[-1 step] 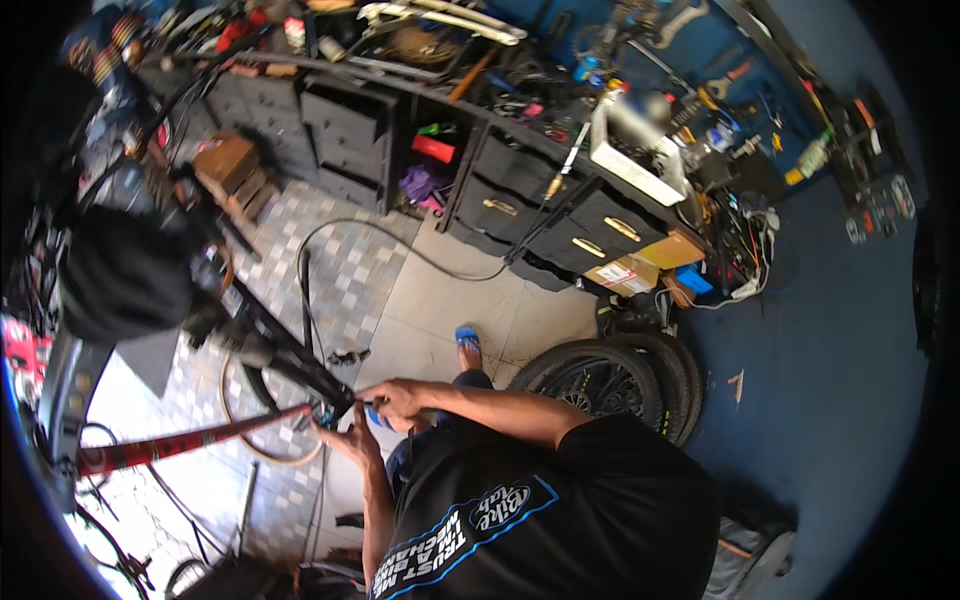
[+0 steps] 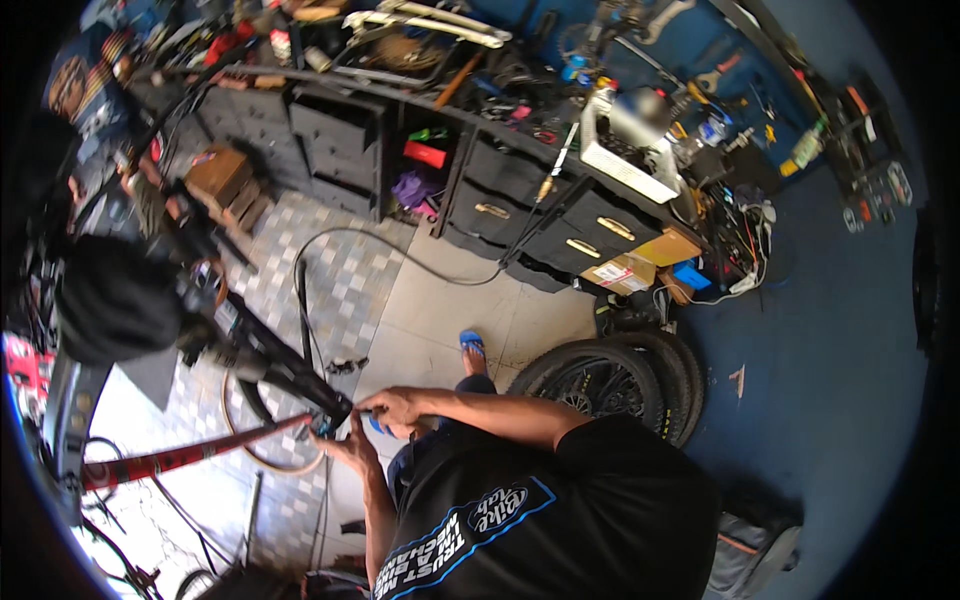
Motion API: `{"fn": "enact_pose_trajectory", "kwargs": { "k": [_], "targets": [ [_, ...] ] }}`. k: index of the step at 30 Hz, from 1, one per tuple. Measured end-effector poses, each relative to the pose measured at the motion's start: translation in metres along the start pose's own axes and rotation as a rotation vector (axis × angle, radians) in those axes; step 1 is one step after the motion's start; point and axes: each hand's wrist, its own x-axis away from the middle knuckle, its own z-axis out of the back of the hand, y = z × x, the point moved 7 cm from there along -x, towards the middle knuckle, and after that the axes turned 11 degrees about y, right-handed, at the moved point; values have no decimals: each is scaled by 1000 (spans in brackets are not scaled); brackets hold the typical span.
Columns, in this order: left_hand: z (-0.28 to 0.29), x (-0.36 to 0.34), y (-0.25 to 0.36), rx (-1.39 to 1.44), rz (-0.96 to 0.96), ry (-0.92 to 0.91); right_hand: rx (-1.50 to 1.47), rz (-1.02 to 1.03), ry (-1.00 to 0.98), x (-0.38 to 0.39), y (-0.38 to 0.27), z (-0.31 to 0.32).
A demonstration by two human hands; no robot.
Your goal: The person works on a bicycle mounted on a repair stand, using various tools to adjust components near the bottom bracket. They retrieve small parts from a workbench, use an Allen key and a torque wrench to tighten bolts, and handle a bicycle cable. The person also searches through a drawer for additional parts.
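Meeting at the near end of a bike's frame, the left hand [image 2: 350,452] and the right hand [image 2: 393,406] sit close together. A red tube [image 2: 200,455] comes in from the left and a black tube [image 2: 290,365] slants down from above, their ends drawing together at the fingers. The left grip stands below that spot, thumb raised and fingers spread toward a small teal piece [image 2: 322,425] at the joint; I cannot tell whether it clasps anything. The right grip is narrow, fingers curled just right of the black tube's end; what, if anything, it pinches is too small to tell. Beyond, a blue sandal [image 2: 472,343] rests on the tiled floor, wheels [image 2: 585,392] lie to the right, and a white basket [image 2: 625,172] stands on the cluttered surface [image 2: 385,90].
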Motion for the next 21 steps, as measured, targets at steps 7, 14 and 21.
{"fn": "enact_pose_trajectory", "kwargs": {
  "k": [7,14,21],
  "targets": [
    [-19,-18,-36,-142,-36,208,14,-52,99,87,65,136],
    [-22,-28,3,-621,-73,257,69,-254,378,253,163,392],
    [-22,-21,41,-518,-3,211,159,-389,660,380,146,567]
  ]
}}
